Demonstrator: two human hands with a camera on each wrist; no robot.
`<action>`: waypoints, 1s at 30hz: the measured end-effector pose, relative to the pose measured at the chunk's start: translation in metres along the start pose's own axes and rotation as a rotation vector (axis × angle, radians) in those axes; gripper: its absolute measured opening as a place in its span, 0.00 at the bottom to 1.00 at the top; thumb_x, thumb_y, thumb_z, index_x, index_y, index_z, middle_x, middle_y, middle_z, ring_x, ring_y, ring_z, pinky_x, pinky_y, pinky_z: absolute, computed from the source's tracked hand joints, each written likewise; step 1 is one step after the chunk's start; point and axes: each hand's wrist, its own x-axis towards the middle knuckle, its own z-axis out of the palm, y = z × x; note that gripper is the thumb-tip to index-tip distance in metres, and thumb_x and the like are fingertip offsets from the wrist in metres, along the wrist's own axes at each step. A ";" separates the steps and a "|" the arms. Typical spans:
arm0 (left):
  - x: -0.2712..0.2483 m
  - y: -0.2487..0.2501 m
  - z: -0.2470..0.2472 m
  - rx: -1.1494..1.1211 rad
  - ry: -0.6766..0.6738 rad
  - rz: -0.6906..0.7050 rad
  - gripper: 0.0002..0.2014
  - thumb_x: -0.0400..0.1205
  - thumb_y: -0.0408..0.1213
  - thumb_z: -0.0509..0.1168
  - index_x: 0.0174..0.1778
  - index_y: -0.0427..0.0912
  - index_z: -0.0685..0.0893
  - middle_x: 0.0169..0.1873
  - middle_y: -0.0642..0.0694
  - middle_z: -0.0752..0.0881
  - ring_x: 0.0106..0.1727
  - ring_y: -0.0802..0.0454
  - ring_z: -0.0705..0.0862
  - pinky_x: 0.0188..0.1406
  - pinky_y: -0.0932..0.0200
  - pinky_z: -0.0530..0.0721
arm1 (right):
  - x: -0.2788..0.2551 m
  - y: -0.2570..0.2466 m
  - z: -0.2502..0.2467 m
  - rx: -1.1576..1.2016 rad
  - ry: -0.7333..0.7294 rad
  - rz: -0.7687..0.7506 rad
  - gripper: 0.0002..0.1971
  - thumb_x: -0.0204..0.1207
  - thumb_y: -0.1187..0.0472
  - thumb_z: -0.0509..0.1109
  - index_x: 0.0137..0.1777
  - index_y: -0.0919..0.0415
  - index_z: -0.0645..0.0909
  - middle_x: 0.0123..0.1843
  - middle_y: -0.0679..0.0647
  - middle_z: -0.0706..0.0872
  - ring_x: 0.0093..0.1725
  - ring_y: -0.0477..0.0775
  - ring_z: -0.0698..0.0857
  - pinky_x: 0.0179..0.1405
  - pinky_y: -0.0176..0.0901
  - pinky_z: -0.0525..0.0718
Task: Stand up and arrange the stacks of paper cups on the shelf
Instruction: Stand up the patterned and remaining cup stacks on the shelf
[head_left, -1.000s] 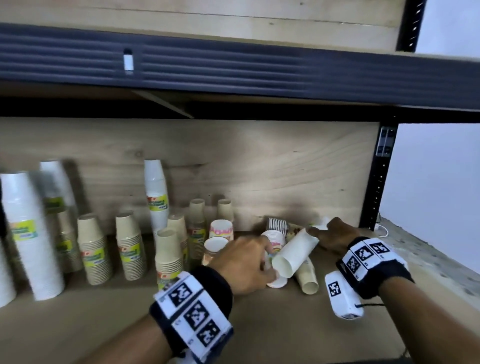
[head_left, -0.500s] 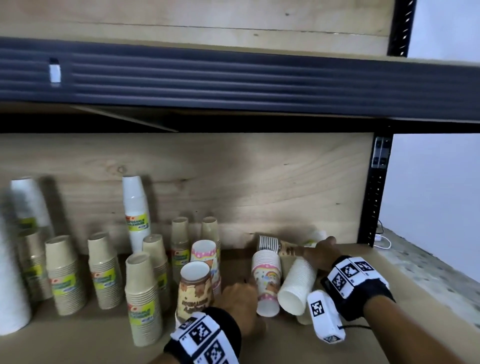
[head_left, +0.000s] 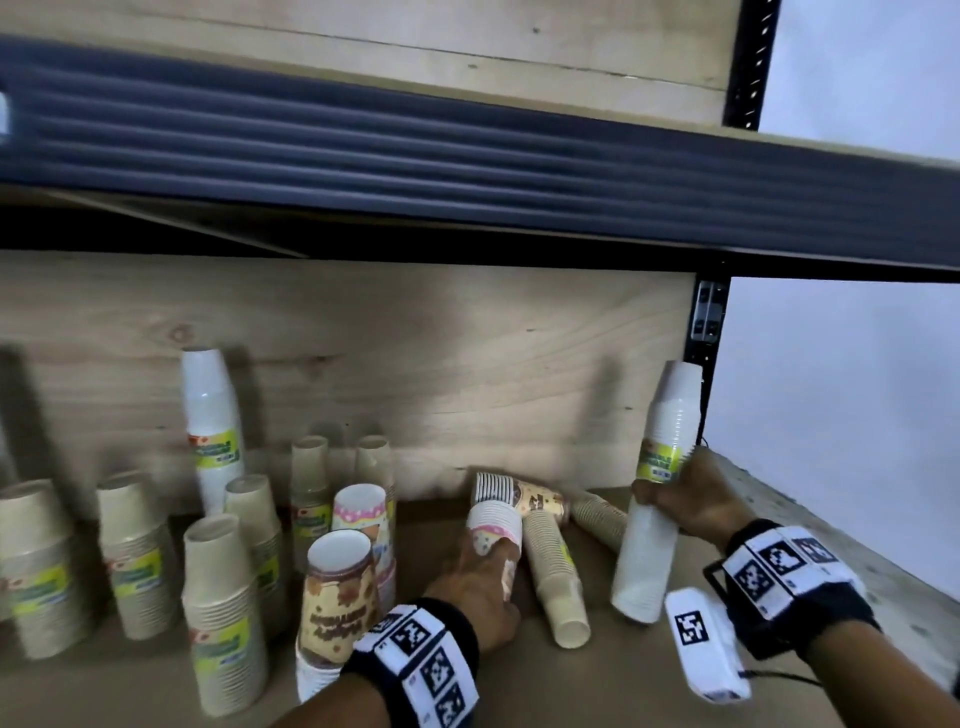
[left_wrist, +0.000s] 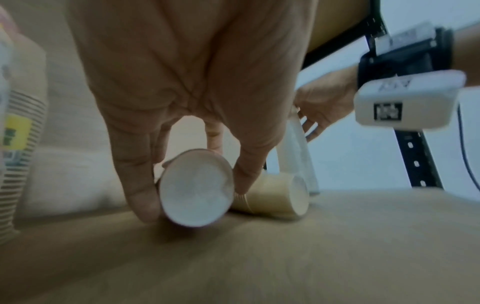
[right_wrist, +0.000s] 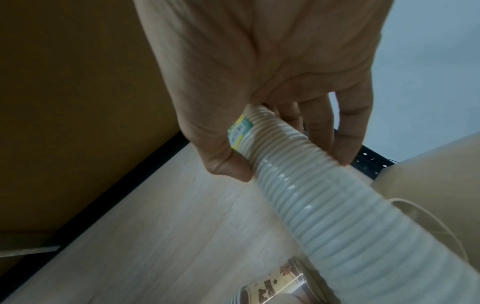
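My right hand (head_left: 675, 501) grips a tall white cup stack (head_left: 667, 415) around its green-yellow label. The stack stands almost upright, leaning slightly, at the right end of the shelf board (head_left: 649, 691), with its wide mouth end down. In the right wrist view my fingers (right_wrist: 345, 131) curl round the ribbed white stack (right_wrist: 324, 205). My left hand (head_left: 485, 561) holds a short white stack with pink print (head_left: 493, 525), tilted low over the board. Its open mouth (left_wrist: 194, 189) faces the left wrist camera between thumb and fingers.
Three stacks lie on their sides between my hands: a tan one (head_left: 553, 577), a striped brown-print one (head_left: 519, 496) and another tan one (head_left: 597, 514). Several upright stacks stand to the left, the nearest brown-printed (head_left: 340, 597). A dark beam (head_left: 467, 166) runs overhead; a black post (head_left: 706, 332) marks the right end.
My right hand has swung the white stack from lying on the board to nearly upright at the right end. My left hand stays low on the pink-print stack, which now tilts.
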 end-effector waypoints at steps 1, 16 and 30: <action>0.000 0.000 -0.004 -0.002 0.012 -0.002 0.35 0.81 0.49 0.62 0.82 0.60 0.53 0.85 0.42 0.46 0.84 0.39 0.55 0.82 0.53 0.58 | -0.001 -0.002 0.000 -0.006 -0.006 -0.016 0.45 0.40 0.48 0.76 0.58 0.74 0.73 0.45 0.63 0.87 0.43 0.60 0.88 0.37 0.52 0.87; 0.002 0.004 -0.082 0.014 0.259 0.043 0.18 0.81 0.45 0.65 0.67 0.52 0.74 0.65 0.45 0.75 0.68 0.42 0.76 0.65 0.51 0.77 | -0.024 -0.025 0.000 -0.009 -0.128 -0.100 0.41 0.52 0.46 0.86 0.60 0.67 0.73 0.47 0.55 0.88 0.47 0.52 0.88 0.50 0.53 0.88; 0.011 0.009 -0.094 0.117 0.217 0.102 0.18 0.74 0.48 0.72 0.61 0.55 0.83 0.63 0.49 0.83 0.64 0.48 0.81 0.57 0.61 0.77 | -0.023 -0.020 -0.011 -0.074 -0.084 -0.212 0.31 0.50 0.45 0.81 0.53 0.56 0.77 0.45 0.52 0.89 0.46 0.54 0.89 0.50 0.62 0.88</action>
